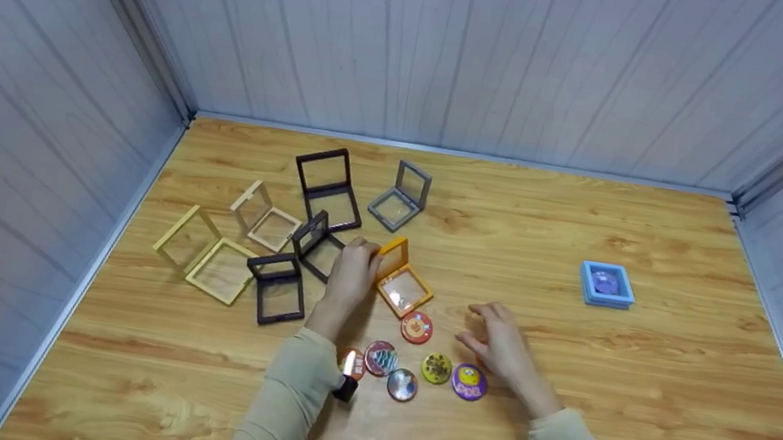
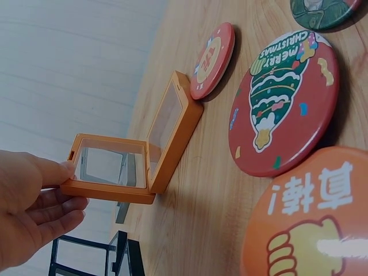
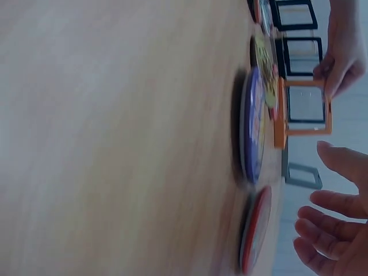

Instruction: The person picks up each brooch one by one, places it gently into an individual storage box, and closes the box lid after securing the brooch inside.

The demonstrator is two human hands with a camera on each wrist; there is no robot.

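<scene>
My left hand (image 1: 352, 275) pinches the raised lid of an orange display frame (image 1: 405, 291) between thumb and fingers. The frame stands unfolded on the table, clear film in both halves. Touching or nearly touching its near corner is a round red badge (image 1: 417, 327). My right hand (image 1: 502, 344) hovers right of the frame, fingers spread and holding nothing. Below that hand lie a purple badge (image 1: 469, 382) and a yellow one (image 1: 436, 368); a red-edged badge (image 3: 257, 230) is mostly hidden in the head view. Nearer the left wrist are a Christmas tree badge (image 2: 282, 103), an orange fist badge (image 2: 305, 218) and a bluish badge (image 1: 403, 385).
Several unfolded frames stand at the left and back, among them a yellow frame (image 1: 226, 272), a beige frame (image 1: 275, 228), a large black frame (image 1: 334, 209) and a grey frame (image 1: 394, 210). Blue frames (image 1: 605, 297) with a purple round piece sit at the right. Walls enclose the table.
</scene>
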